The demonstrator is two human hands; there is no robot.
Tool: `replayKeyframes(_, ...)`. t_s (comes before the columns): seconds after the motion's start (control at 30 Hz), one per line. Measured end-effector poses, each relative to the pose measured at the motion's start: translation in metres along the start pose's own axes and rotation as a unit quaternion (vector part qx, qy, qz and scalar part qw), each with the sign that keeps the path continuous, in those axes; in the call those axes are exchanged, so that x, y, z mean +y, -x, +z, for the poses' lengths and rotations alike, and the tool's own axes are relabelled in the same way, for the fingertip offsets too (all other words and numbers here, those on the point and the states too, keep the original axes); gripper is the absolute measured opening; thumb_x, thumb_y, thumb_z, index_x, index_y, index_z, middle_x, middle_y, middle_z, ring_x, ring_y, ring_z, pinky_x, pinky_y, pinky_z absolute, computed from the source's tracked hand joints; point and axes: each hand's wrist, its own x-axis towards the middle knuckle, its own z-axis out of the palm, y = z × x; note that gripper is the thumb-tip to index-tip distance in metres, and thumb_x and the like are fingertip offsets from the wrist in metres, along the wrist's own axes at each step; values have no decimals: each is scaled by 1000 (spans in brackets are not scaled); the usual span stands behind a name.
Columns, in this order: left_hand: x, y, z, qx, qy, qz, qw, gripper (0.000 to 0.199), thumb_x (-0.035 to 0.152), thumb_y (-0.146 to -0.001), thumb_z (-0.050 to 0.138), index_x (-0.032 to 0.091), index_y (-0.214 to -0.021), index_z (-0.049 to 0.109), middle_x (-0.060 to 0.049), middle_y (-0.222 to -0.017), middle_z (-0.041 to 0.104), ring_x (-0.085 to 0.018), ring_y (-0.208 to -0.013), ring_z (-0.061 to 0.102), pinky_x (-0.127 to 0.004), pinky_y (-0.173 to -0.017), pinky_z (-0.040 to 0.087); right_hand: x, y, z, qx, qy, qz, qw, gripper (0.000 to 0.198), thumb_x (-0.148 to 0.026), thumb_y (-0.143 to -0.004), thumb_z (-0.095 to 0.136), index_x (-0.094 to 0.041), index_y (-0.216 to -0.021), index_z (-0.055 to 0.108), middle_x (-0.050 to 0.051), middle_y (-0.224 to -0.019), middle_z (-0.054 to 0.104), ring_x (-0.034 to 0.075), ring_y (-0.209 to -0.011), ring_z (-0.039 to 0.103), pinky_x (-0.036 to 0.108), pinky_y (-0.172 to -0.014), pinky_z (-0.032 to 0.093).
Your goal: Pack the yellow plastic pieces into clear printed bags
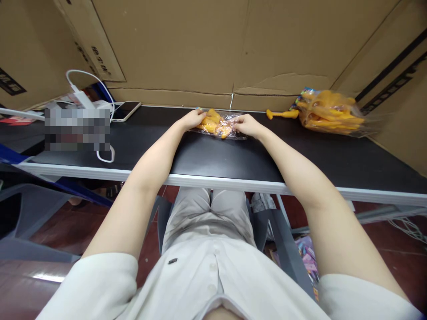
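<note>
On the black table in front of me lies a clear plastic bag (pixel 216 123) with orange plastic pieces inside; their exact kind is hard to make out. My left hand (pixel 194 119) grips the bag's left end, thumb and fingers closed on the film. At the opposite end, my right hand (pixel 247 125) is closed on the clear plastic, its fingertips partly hidden. Farther right lies a loose orange hammer-shaped piece (pixel 283 114). Beside it rests a bigger clear bag (pixel 328 113) packed with similar orange pieces, apart from both hands.
Cardboard panels (pixel 187 49) wall in the back and sides of the table. At the left are a phone (pixel 126 111), a white cable (pixel 106 155) and a blurred-out item (pixel 77 129). A metal edge (pixel 227 182) runs along the table's front, above my lap.
</note>
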Motion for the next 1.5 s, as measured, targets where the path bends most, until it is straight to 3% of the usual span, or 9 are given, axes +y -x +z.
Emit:
replayKeyframes(0.13, -2, -1, 4, -11, 22, 1, 1000, 47, 31, -112, 49, 5, -147, 68, -21, -152, 69, -30, -141, 67, -34, -121, 48, 4, -6, 3, -23, 110, -64, 992, 37, -12, -88, 60, -13, -114, 86, 7, -115, 84, 27, -114, 76, 34, -106, 56)
replayKeyframes(0.27, -1, -1, 5, -11, 23, 8, 1000, 48, 32, -112, 46, 5, -144, 70, -21, -153, 68, -30, -144, 65, -34, -123, 46, 10, -12, 5, 6, 219, -73, 973, 36, -22, -98, 59, -16, -124, 83, 12, -133, 78, 33, -128, 71, 43, -112, 54)
replayKeyframes(0.5, -2, -5, 5, 19, 15, 1, 1000, 54, 34, -115, 39, 2, -149, 64, -23, -157, 64, -31, -148, 61, -35, -125, 42, 25, -19, 12, 11, 213, -59, 975, 48, -46, -107, 56, -24, -146, 74, 12, -154, 68, 37, -143, 61, 57, -122, 47)
replayKeyframes(0.7, -4, -8, 5, 14, 34, 14, 999, 58, 33, -116, 34, -3, -154, 59, -25, -162, 58, -31, -152, 57, -34, -127, 38, 16, -13, 8, -16, 243, -7, 970, 51, -47, -109, 51, -33, -156, 66, 6, -169, 53, 44, -156, 46, 74, -126, 33)
replayKeyframes(0.83, -1, -6, 4, 17, 45, 6, 999, 58, 32, -116, 36, -5, -155, 57, -26, -165, 54, -30, -155, 54, -32, -128, 36, 3, -3, 1, -1, 272, -24, 962, 50, -42, -104, 60, -28, -150, 70, 13, -159, 62, 45, -148, 54, 74, -121, 40)
replayKeyframes(0.93, 3, -2, 4, 8, 37, -1, 999, 59, 29, -118, 31, -9, -157, 53, -27, -166, 53, -30, -155, 53, -32, -128, 36, -5, 2, -2, 22, 290, -1, 957, 44, -32, -96, 68, -16, -137, 76, 20, -140, 73, 44, -132, 66, 62, -114, 51)
replayKeyframes(1.07, 9, 2, 3, 10, 27, -10, 1000, 58, 27, -118, 31, -9, -160, 50, -27, -168, 50, -27, -159, 49, -30, -130, 33, -4, 0, -1, 16, 187, 21, 982, 37, -24, -89, 74, -10, -122, 79, 15, -119, 80, 35, -116, 75, 43, -106, 58)
replayKeyframes(1.23, 13, 6, 1, 9, 6, -24, 1000, 59, 29, -118, 31, -5, -162, 49, -26, -171, 47, -26, -162, 46, -29, -131, 31, -1, -1, 2, -5, 54, 21, 998, 40, -25, -83, 82, -11, -121, 80, 12, -122, 82, 29, -118, 77, 39, -110, 58)
replayKeyframes(1.5, 0, -3, 3, 14, 52, -2, 999, 59, 35, -115, 36, 0, -158, 56, -24, -167, 53, -30, -158, 50, -35, -132, 32, -8, 5, 3, 48, 102, 46, 993, 37, -28, -86, 85, -10, -119, 83, 15, -118, 82, 36, -124, 75, 45, -112, 56)
